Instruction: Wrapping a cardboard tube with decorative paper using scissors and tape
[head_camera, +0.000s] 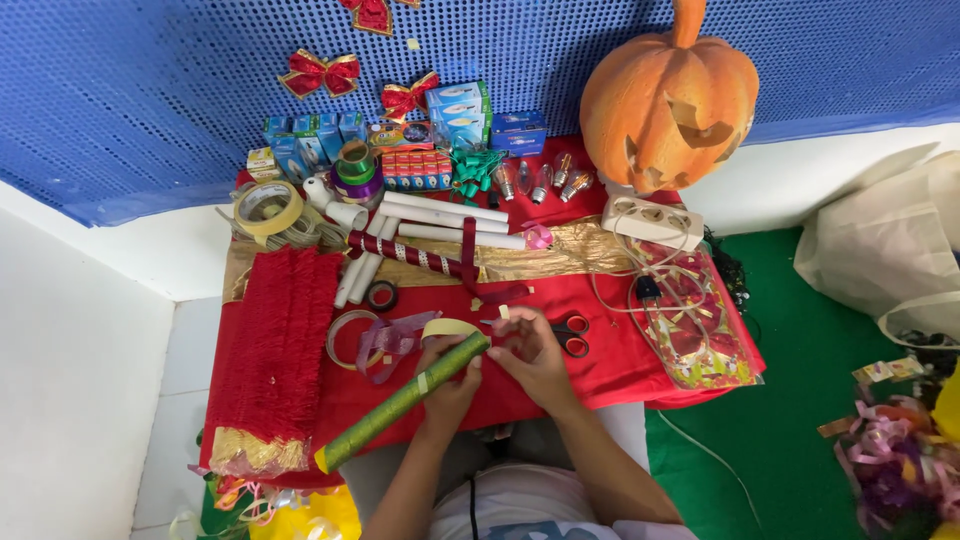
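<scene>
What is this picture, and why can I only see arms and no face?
The camera sits on a person's head and looks down, so you see only their two bare hands. The left hand holds a long green glittery tube. The right hand touches the tube's top end with its fingers. They work over a table with a red cloth. On it lie red-handled scissors, rolls of tape, white tubes, small light bulbs, a red fringe and a big orange pumpkin.
</scene>
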